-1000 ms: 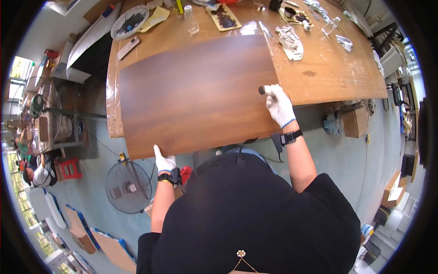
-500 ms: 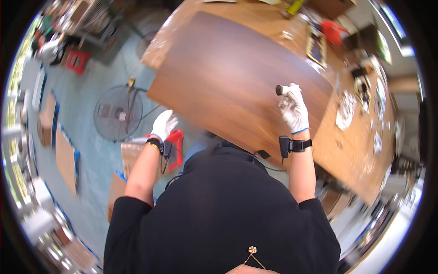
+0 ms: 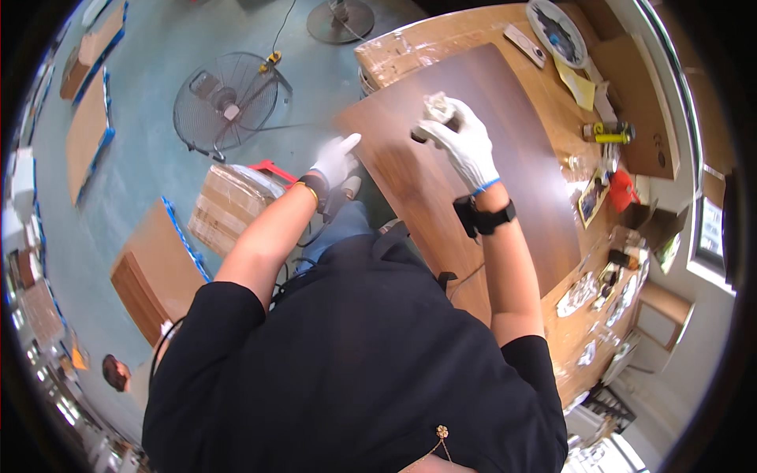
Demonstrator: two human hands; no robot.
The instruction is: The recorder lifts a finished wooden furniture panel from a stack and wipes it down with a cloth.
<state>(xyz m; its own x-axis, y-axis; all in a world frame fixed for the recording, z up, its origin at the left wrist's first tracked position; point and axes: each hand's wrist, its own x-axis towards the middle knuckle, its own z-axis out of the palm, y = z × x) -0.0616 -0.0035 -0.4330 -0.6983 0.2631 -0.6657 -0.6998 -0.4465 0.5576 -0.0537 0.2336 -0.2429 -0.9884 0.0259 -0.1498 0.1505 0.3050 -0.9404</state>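
A dark brown wood-grain board lies flat on the worktable. My right hand, in a white glove, is closed above it, gripping a crumpled whitish rag. A small dark-ended piece pokes out below the fingers; its kind is unclear. At the board's left edge is my left hand, also gloved, with fingers stretched out and nothing in them. Blur hides whether it touches the edge.
The worktable holds a spray can, a round white tub, a red object and crumpled gloves. On the floor stand a black fan, a taped carton and stacked boards. Another person is at lower left.
My view has turned, so the board now appears further right. My right hand has moved left over the board, and the whitish rag now shows in it. My left hand has come close to the board's edge.
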